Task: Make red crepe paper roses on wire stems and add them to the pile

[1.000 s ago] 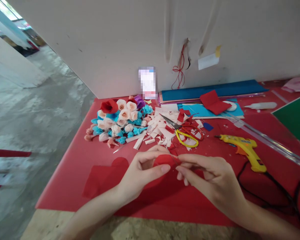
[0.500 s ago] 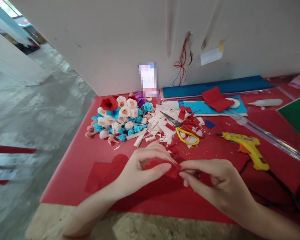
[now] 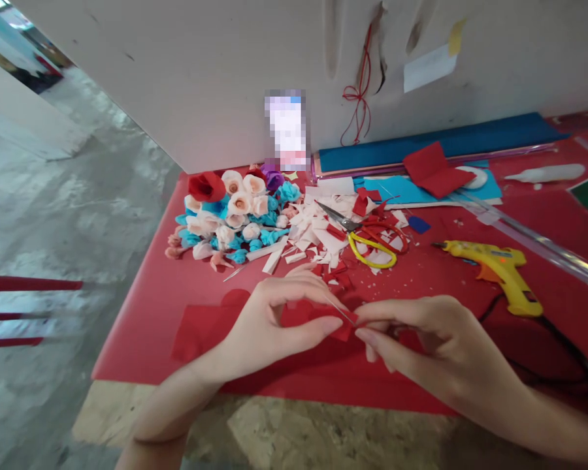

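Note:
Over the front of the red table, my left hand (image 3: 279, 323) curves with its thumb against a small piece of red paper (image 3: 343, 329); its rear fingers are partly hidden. My right hand (image 3: 431, 339) pinches the paper's right edge and the end of a thin wire-like stick (image 3: 340, 309) between thumb and fingers. The stick slants up left toward my left fingertips. Under my left wrist a flat red sheet (image 3: 198, 329) lies on the table. Just beyond my hands are scissors (image 3: 372, 251) with one yellow and one red handle, resting on pale paper scraps (image 3: 318, 228).
Paper flowers (image 3: 240, 205) are heaped at the back left, before a propped phone (image 3: 287, 130). A yellow glue gun (image 3: 504, 267) with a black cord lies at right. Behind it are a white bottle (image 3: 546, 173), folded red paper (image 3: 436, 171) and a blue roll (image 3: 421, 145). A wall stands behind.
The view has shifted slightly, so the table things sit higher in the picture. Both hands keep their hold on the red paper and the stick, with little movement between them.

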`<action>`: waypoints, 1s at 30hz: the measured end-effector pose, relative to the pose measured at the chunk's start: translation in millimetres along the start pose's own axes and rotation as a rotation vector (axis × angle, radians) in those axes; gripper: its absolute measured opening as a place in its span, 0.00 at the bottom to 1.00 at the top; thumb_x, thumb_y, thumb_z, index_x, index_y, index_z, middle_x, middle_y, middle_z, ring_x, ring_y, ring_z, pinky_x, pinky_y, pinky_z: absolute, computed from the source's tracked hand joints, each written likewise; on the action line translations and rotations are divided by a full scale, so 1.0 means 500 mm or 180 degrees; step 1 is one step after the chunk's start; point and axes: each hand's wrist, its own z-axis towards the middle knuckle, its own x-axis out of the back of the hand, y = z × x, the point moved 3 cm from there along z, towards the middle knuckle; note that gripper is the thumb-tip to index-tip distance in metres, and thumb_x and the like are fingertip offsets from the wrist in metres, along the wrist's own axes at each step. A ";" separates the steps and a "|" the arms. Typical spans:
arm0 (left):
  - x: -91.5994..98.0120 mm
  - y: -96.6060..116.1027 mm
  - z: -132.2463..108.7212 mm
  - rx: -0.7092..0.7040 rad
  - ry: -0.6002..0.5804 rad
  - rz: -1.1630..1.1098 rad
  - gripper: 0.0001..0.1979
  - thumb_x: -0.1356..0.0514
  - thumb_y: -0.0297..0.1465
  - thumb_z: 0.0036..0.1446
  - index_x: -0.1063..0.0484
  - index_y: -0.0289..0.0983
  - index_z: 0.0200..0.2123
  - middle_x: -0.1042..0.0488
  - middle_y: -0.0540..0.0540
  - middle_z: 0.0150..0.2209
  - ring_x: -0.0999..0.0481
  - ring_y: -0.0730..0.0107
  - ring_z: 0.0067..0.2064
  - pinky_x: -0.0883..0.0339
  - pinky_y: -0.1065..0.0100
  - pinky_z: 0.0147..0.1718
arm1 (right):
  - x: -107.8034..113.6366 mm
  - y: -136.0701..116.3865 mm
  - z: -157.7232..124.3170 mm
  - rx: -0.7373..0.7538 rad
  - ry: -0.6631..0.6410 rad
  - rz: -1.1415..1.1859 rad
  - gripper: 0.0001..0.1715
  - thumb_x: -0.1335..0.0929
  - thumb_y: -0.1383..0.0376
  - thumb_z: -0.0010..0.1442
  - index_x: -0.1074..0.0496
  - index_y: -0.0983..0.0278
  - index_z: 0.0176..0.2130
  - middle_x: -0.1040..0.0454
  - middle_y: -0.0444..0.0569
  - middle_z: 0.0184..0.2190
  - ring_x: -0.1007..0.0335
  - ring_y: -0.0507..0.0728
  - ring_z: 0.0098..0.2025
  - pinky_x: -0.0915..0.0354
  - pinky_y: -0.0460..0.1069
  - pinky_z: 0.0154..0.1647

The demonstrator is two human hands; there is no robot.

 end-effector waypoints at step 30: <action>0.011 0.001 0.002 0.0090 0.0239 -0.0212 0.04 0.38 0.26 0.50 0.22 0.40 0.29 0.23 0.48 0.27 0.27 0.68 0.32 0.34 0.65 0.37 | 0.004 -0.001 0.006 0.0032 0.0147 0.0194 0.08 0.34 0.70 0.54 0.26 0.61 0.34 0.30 0.39 0.18 0.36 0.46 0.18 0.39 0.37 0.20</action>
